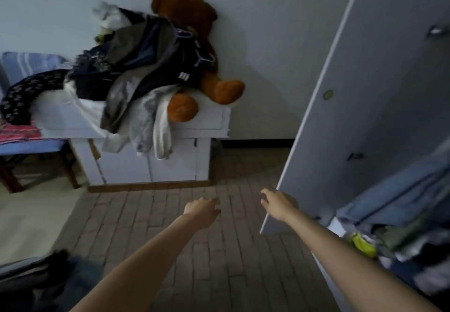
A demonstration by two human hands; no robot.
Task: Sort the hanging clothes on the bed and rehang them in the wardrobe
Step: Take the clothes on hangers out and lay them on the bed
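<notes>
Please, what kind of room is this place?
Most likely a bedroom: an open wardrobe door with clothes behind it, a white cabinet piled with clothes on hangers, and a teddy bear against the wall.

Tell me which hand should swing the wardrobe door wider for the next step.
The right hand, probably. It hangs right beside the wardrobe door edge, empty with fingers relaxed. The left hand is also empty but sits farther away over the floor.

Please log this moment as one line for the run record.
hands: left open, right open | held: nothing | clothes pile: on white cabinet | wardrobe door: open
</notes>
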